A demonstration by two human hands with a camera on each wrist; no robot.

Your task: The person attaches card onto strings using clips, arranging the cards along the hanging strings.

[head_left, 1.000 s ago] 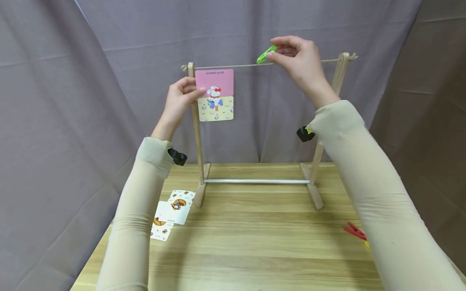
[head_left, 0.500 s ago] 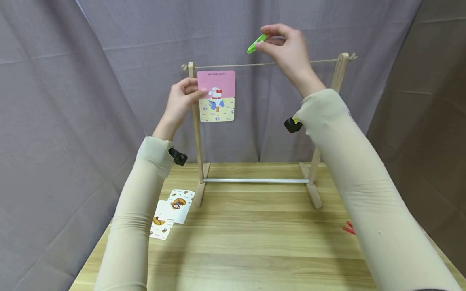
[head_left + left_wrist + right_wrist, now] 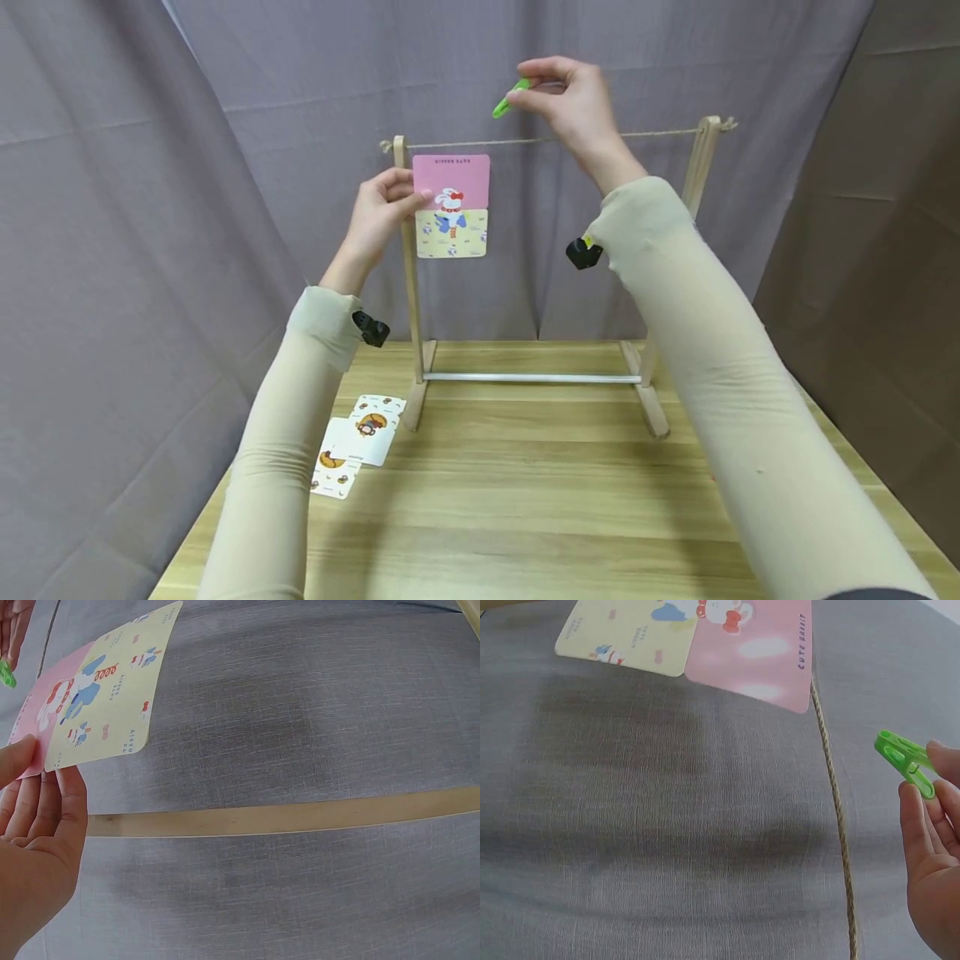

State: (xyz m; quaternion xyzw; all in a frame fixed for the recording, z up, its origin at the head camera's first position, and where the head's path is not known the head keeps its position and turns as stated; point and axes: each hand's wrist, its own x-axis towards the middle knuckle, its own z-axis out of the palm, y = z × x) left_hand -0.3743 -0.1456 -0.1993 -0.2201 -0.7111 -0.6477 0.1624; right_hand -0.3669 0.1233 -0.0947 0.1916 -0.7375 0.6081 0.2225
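My left hand (image 3: pixel 381 215) pinches the left edge of a pink and yellow rabbit card (image 3: pixel 452 179) between thumb and fingers. The card hangs upright, its top edge just below the rope (image 3: pixel 525 141) near the left post. Above the rope, my right hand (image 3: pixel 581 108) pinches a green clothespin (image 3: pixel 510 98) by its handle end, with the tip pointing down and left. In the right wrist view the clothespin (image 3: pixel 904 761) is apart from both the rope (image 3: pixel 836 802) and the card (image 3: pixel 757 649).
A wooden stand (image 3: pixel 411 275) with a white crossbar (image 3: pixel 532 378) holds the rope. Several white monkey cards (image 3: pixel 367 429) overlap on the wooden table (image 3: pixel 525 500) at left. A grey curtain (image 3: pixel 300 75) hangs behind. A bit of red shows beside the right sleeve (image 3: pixel 735 400).
My right hand has moved left with the clothespin, rising off the rope and then dipping slightly, closer to the card. The left hand and card have shifted slightly right and down.
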